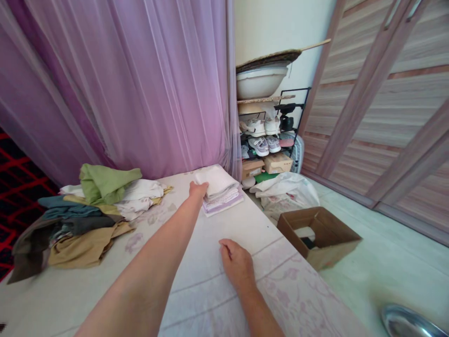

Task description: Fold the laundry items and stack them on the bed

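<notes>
My left hand (199, 188) reaches far forward to the left edge of a folded white cloth (217, 181). Its fingers are bent against that edge and partly hidden, and they appear to grip it. This cloth lies on top of a neat stack, with a folded lilac-and-white cloth (226, 202) beneath it. Nearer to me, my right hand (238, 263) is loosely curled just over the bed sheet (196, 262), with nothing visible in it. To the left is a loose heap of clothes, among them a green garment (107, 183) and a tan garment (84, 248).
A purple curtain (150, 84) hangs behind the bed. Past the bed's right edge are an open cardboard box (333, 255), a white plastic bag (291, 189) and a shoe rack (301, 117) topped by a white basin (261, 83). A wooden wardrobe (379, 117) stands at right.
</notes>
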Demonstrator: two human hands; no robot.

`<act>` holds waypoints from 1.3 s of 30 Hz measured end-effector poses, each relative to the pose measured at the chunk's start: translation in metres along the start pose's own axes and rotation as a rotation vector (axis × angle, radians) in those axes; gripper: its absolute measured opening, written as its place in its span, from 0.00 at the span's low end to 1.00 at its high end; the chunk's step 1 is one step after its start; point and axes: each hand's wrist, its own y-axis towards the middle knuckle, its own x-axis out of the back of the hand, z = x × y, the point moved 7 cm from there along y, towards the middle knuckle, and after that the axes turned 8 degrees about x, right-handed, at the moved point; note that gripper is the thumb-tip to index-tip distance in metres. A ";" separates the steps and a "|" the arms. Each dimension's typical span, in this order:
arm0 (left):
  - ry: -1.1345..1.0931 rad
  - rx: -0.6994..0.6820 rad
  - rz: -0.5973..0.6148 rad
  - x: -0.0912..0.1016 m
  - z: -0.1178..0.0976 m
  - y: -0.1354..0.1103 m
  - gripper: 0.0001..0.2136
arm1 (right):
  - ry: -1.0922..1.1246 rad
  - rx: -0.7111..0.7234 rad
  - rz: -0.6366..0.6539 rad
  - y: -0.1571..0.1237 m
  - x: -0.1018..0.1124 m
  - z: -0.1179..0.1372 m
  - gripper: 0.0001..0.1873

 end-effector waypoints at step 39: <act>0.001 -0.027 0.225 -0.015 -0.013 0.015 0.20 | -0.059 -0.020 0.023 0.001 0.001 0.005 0.16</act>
